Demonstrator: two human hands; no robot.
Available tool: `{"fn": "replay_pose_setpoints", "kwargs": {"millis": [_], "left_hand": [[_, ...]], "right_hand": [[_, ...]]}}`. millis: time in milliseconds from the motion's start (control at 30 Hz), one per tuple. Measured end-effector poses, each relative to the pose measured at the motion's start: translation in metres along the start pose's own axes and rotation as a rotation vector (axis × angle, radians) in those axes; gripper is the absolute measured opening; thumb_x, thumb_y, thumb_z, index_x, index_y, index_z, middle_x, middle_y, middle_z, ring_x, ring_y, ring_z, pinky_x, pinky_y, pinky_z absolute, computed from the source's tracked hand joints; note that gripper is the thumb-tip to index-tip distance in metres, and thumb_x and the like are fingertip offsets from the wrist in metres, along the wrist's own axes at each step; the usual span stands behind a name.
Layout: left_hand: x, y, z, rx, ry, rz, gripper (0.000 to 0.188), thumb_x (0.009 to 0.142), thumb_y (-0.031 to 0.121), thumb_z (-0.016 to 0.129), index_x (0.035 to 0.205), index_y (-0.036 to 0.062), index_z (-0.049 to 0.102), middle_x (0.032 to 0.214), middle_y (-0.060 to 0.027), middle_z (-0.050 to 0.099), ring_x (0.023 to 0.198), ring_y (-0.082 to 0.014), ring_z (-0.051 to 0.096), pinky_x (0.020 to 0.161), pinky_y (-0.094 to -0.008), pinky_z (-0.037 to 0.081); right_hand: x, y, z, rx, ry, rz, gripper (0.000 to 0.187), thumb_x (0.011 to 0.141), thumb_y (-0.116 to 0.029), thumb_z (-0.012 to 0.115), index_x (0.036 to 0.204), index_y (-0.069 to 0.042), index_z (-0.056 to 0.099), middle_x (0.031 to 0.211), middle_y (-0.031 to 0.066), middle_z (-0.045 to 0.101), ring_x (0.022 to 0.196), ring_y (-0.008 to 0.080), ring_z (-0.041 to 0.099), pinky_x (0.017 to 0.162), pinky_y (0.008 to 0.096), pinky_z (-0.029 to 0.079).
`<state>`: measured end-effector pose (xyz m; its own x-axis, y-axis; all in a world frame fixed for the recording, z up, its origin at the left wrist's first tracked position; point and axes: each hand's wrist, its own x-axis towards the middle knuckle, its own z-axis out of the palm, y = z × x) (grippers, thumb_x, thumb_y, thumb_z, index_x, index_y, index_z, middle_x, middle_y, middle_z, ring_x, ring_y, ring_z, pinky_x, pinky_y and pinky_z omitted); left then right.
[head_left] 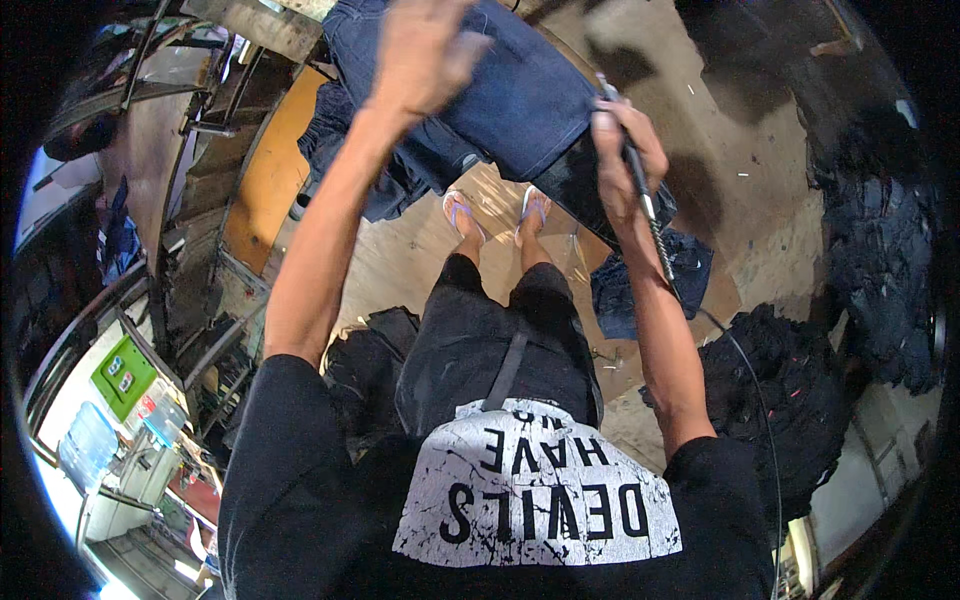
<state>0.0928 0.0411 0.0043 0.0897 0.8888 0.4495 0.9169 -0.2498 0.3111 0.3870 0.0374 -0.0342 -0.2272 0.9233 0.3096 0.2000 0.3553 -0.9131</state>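
Head view: denim (515, 95) lies left of right hand (632, 150), long axis running upper left to lower right. Right hand grips pen tool (637, 170) near denim's edge; left hand (425, 62) overlaps denim, blurred: contact, finger spread unclear.

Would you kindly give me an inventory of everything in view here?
Broad flat denim piece: one, dark blue, top centre
Slim pen-shaped tool: one, dark and silver, in the right hand
Thin cord: one, black, trailing from the tool
Crumpled denim piece: one, dark blue, floor beside the right forearm
Loose cloth heap: one, black, lower right
Flat board: one, orange-brown, upper left
Rectangular panel: one, green, lower left
Other clutter: dim, uncountable, around the edges
Printed T-shirt: one, black and white, worn
Shorts: one pair, black, worn
Left hand: one, bare, blurred over the broad denim
Right hand: one, bare, around the tool
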Motion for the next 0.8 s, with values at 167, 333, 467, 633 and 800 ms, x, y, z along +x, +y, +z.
{"fn": "replay_pose_setpoints", "kwargs": {"millis": [167,333,467,633,800], "left_hand": [[0.009,0.056,0.054,-0.316,-0.39,0.213,0.077,0.087,0.068,0.072,0.144,0.0166,0.068,0.146,-0.0114,0.064,0.143,-0.0355,0.051,0.123,-0.0626,0.025],[0.039,0.029,0.091,-0.627,-0.355,0.111,0.031,0.082,0.038,0.089,0.094,0.0106,0.081,0.082,-0.0117,0.077,0.076,-0.0349,0.074,0.065,-0.0413,0.055],[0.07,0.015,0.125,-0.497,-0.498,0.102,0.036,0.081,0.034,0.089,0.098,0.0046,0.08,0.086,-0.0227,0.076,0.085,-0.0389,0.076,0.074,-0.0477,0.06],[0.084,0.005,0.155,-0.52,-0.605,0.153,0.04,0.078,0.042,0.09,0.089,0.0063,0.077,0.083,-0.0181,0.076,0.075,-0.0344,0.076,0.064,-0.046,0.057],[0.078,0.005,0.155,-0.427,-0.512,0.111,0.044,0.075,0.041,0.092,0.083,0.0022,0.072,0.078,-0.0204,0.074,0.072,-0.0365,0.073,0.061,-0.0473,0.053]], "right_hand": [[-0.011,0.001,-0.022,0.105,0.138,0.209,0.031,0.113,-0.018,0.052,0.128,0.006,0.065,0.127,0.021,0.073,0.121,0.0274,0.069,0.114,0.0437,0.049],[-0.025,-0.013,-0.041,-0.025,-0.105,0.102,0.029,0.106,-0.011,0.057,0.13,0.006,0.06,0.126,0.0259,0.072,0.122,0.0323,0.07,0.111,0.045,0.051],[-0.021,-0.005,-0.045,-0.096,-0.311,-0.143,0.024,0.092,-0.007,0.072,0.111,0.006,0.073,0.111,0.0235,0.078,0.114,0.0347,0.076,0.109,0.0498,0.055],[-0.007,0.011,-0.038,-0.063,-0.452,-0.337,0.024,0.083,-0.002,0.074,0.104,0.008,0.076,0.104,0.0236,0.079,0.107,0.0351,0.079,0.104,0.0513,0.06],[-0.009,0.01,-0.034,-0.04,-0.519,-0.34,0.026,0.079,-0.001,0.076,0.103,0.008,0.078,0.1,0.0228,0.079,0.106,0.0349,0.079,0.103,0.0512,0.061]]}}
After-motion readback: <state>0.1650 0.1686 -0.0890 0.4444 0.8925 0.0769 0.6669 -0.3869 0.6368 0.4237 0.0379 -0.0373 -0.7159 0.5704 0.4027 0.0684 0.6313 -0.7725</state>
